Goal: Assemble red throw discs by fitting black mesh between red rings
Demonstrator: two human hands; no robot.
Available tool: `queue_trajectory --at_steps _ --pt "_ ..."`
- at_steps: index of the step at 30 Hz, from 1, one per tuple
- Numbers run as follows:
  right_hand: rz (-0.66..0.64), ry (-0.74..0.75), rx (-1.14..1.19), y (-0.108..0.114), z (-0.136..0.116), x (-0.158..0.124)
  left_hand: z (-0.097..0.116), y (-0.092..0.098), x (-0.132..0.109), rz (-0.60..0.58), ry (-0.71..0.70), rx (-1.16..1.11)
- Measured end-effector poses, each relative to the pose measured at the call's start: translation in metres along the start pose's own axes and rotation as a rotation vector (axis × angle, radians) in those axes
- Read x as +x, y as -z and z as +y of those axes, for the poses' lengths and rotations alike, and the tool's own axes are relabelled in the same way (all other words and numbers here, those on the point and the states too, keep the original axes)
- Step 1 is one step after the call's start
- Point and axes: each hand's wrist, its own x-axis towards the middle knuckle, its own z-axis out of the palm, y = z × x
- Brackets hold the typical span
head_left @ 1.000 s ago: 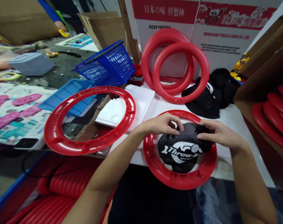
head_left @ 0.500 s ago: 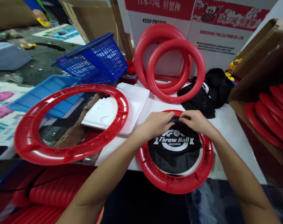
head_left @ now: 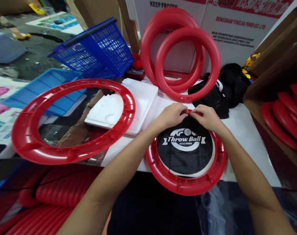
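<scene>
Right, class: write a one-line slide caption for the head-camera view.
Both hands, left hand and right hand, pinch black mesh at the far rim of a red ring.

Single head-worn view, looking forward and steeply down over the white table (head_left: 239, 130). Close range: both forearms enter from the bottom edge. Far side faces cardboard boxes (head_left: 226, 29); floor visible at left. No second view to share.

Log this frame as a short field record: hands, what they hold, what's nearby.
left hand: pinching far edge of the black mesh net
right hand: pinching the same edge, beside the left
net: printed "Throw Ball", spread inside red ring
ring position: on white table, near edge
nearby: empty red ring left; blue basket behind
</scene>
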Motion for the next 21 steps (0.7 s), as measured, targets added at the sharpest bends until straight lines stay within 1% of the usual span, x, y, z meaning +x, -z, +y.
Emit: queue_trajectory --at_steps 3,7,12,17,21 --pt "0.029 -0.076 0.06 -0.003 0.005 0.004 -0.004 -0.005 0.002 0.044 -0.012 -0.018" --pt "-0.019 -0.122 0.096 -0.005 0.008 0.009 -0.007 -0.01 0.002 0.053 0.016 -0.049" --pt "-0.061 -0.128 0.078 -0.006 0.008 0.011 -0.008 -0.012 0.0 0.086 -0.004 -0.092" --pt "-0.084 -0.125 0.089 -0.006 0.01 0.011 -0.012 -0.013 -0.001 0.089 -0.03 -0.058" --pt "-0.076 -0.127 0.104 -0.006 0.011 0.012 -0.012 -0.013 -0.002 0.085 -0.027 -0.037"
